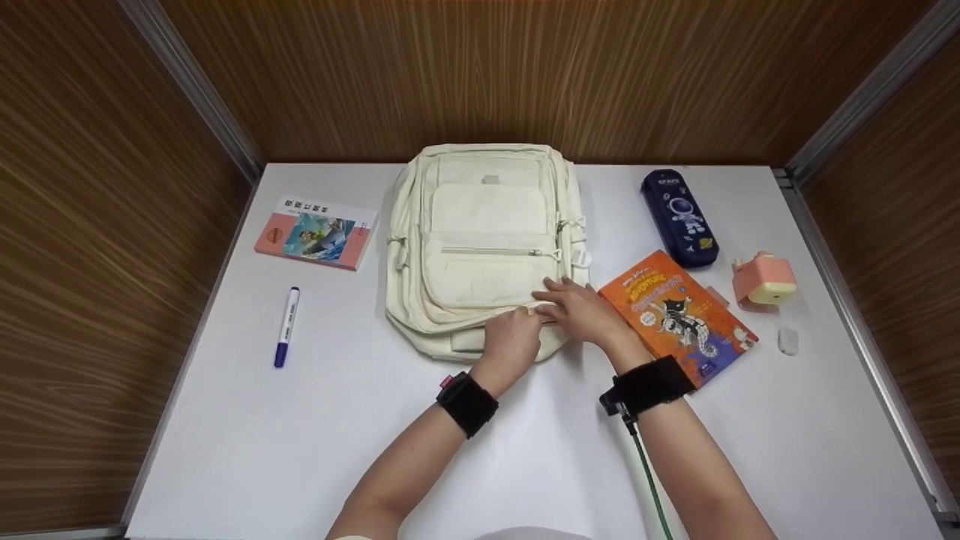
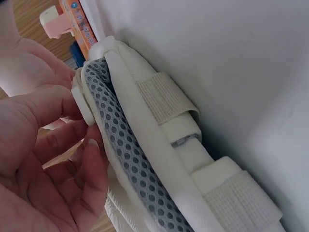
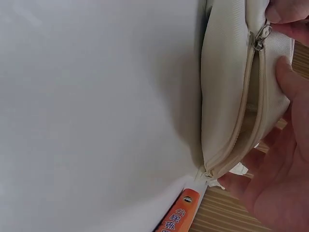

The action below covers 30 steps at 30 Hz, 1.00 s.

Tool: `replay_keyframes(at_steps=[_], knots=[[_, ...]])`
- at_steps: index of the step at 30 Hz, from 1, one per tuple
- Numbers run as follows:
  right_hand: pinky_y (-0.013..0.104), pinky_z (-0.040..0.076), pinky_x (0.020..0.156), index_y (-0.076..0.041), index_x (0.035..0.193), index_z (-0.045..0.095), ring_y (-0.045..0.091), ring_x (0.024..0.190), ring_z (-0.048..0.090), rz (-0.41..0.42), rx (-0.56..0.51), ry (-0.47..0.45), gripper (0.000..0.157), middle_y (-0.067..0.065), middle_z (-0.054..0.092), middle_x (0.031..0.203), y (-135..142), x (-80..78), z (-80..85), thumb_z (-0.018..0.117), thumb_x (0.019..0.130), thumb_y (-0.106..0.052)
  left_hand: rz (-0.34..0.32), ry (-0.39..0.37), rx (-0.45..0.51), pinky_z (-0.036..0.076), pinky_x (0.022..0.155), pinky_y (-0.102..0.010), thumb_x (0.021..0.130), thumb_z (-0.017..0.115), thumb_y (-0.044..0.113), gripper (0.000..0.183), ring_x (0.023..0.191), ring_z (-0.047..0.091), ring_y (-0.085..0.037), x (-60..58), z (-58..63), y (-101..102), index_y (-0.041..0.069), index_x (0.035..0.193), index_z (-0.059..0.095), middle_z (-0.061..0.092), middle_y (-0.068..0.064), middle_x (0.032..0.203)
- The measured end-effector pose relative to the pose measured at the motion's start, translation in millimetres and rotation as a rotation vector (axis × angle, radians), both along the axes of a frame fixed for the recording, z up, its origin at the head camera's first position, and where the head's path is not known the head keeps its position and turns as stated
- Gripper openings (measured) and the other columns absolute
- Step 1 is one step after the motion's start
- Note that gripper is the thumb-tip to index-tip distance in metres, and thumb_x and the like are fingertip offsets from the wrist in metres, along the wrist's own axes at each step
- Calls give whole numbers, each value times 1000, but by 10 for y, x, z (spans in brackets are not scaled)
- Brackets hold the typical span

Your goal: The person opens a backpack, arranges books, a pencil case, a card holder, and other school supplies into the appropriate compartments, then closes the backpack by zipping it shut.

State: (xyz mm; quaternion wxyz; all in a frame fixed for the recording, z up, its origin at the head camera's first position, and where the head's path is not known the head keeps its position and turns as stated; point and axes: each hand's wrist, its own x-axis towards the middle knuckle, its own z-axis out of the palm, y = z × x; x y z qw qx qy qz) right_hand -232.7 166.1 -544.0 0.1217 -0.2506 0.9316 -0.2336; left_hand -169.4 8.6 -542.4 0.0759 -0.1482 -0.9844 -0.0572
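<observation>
A cream backpack (image 1: 487, 210) lies on the table with its front pockets facing up. At its near edge, my left hand (image 1: 512, 341) has curled fingers and pinches the zipper pull (image 3: 260, 38). Below that pull, in the right wrist view, the zipper is parted and a gap (image 3: 251, 106) shows between its two rows. My right hand (image 1: 585, 309) holds the backpack's near right corner, thumb on the fabric and fingers around the far side. In the left wrist view, grey mesh padding (image 2: 128, 140) and webbing straps run along the bag's back.
An orange book (image 1: 679, 319) lies close beside my right wrist. Behind it are a navy pencil case (image 1: 681, 217), a pink and yellow sharpener (image 1: 763, 281) and a white eraser (image 1: 787, 341). On the left are a pink book (image 1: 319, 234) and a marker (image 1: 287, 326). Wood-grain panels surround the table.
</observation>
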Motion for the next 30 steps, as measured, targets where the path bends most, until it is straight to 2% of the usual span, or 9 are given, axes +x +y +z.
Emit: replay_keyframes(at_steps=[7, 11, 15, 24, 30], knots=[[59, 18, 112, -15, 132, 63, 37, 142, 28, -67, 27, -20, 41, 10, 42, 150, -28, -39, -9, 48, 103, -39, -14, 57, -18, 53, 52, -36, 82, 70, 7, 11, 66, 66, -19, 14, 41, -80, 14, 76, 75, 65, -3, 74], [57, 18, 113, -11, 141, 53, 37, 142, 29, -96, 28, -39, 52, 13, 39, 151, -29, -43, -34, 43, 104, -45, -3, 49, -12, 53, 52, -37, 81, 69, 3, 12, 67, 66, -21, 40, 68, -169, 13, 76, 74, 66, -3, 75], [57, 23, 111, -9, 147, 43, 42, 138, 33, -117, 21, -52, 58, 21, 36, 151, -34, -32, -43, 43, 103, -47, 8, 15, 3, 53, 53, -38, 79, 70, 2, 11, 68, 66, -23, 65, 86, -279, 12, 77, 73, 66, -5, 74], [59, 24, 109, -11, 134, 60, 38, 141, 31, -83, 5, -38, 48, 7, 41, 150, -25, -42, -32, 44, 103, -44, 4, -45, 80, 52, 55, -40, 76, 68, -5, 16, 67, 65, -25, 82, 109, -497, 10, 75, 72, 64, -6, 73], [57, 23, 111, -12, 132, 63, 36, 142, 29, -84, -7, -35, 46, 5, 41, 150, -4, -28, -66, 45, 103, -43, 0, -52, 63, 51, 59, -39, 77, 69, -8, 20, 71, 64, -24, 98, 108, -646, 10, 84, 75, 64, -5, 77]])
